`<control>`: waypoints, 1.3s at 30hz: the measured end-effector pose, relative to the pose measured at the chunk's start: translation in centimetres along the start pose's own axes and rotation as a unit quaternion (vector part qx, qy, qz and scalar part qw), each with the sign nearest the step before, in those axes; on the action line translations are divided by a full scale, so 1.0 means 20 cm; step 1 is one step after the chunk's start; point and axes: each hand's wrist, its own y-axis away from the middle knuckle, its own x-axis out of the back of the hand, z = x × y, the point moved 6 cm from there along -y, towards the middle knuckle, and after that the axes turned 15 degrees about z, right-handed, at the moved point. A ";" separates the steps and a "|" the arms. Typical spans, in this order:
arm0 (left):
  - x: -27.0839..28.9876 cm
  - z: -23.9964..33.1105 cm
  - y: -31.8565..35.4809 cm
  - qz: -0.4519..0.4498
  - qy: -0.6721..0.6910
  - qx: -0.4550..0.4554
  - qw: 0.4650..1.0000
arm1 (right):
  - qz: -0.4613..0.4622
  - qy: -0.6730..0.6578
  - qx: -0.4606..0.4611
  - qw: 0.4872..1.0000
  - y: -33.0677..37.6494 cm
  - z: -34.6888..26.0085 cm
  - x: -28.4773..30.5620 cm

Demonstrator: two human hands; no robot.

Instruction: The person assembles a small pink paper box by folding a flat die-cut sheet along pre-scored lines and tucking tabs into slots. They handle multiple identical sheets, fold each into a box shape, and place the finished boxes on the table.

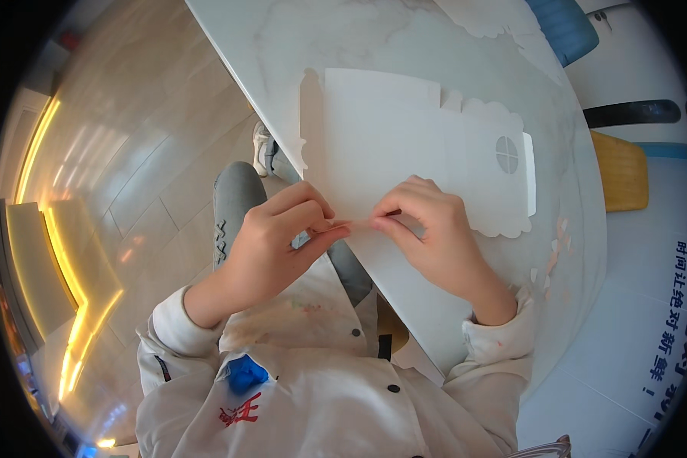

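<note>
The left hand (275,237) and the right hand (427,229) meet fingertip to fingertip, both pinching a tiny strip (353,224) at the near edge of a flat white cardboard cutout (404,153). The cutout spreads from the hands toward 12 and 2 o'clock, with a round window (507,154). It lies on a white marble counter (282,46). Small paper scraps (553,256) sit at 3 o'clock. A shiny tan floor (130,137) lies at 9 o'clock.
</note>
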 end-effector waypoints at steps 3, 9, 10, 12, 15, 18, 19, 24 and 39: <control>0.00 0.01 -0.02 -0.001 -0.028 0.004 1.000 | 0.033 0.016 0.053 0.998 0.01 -0.03 -0.02; -0.05 0.07 0.00 -0.033 -0.155 -0.075 0.985 | 0.048 -0.006 0.051 0.998 0.03 -0.02 -0.08; -0.06 0.09 0.00 -0.030 -0.165 -0.092 0.982 | 0.041 -0.010 0.047 0.998 0.03 -0.01 -0.09; -0.05 0.10 0.00 -0.031 -0.165 -0.093 0.981 | 0.038 0.004 0.052 0.998 0.03 -0.02 -0.09; -0.01 0.08 -0.02 -0.022 -0.111 -0.031 0.993 | 0.032 0.005 0.048 0.998 0.02 -0.01 -0.09; 0.01 0.01 -0.02 0.015 -0.015 0.048 0.999 | 0.029 -0.027 0.025 0.999 0.02 0.03 -0.10; 0.02 -0.02 -0.02 0.019 0.012 0.068 0.997 | 0.028 -0.040 0.015 0.999 0.02 0.04 -0.10; 0.03 -0.07 -0.04 -0.029 0.024 0.123 0.992 | 0.023 -0.059 -0.018 0.998 0.02 0.01 -0.07; 0.01 -0.04 -0.07 0.030 0.025 0.067 0.997 | 0.015 0.035 0.052 0.998 -0.01 0.04 -0.02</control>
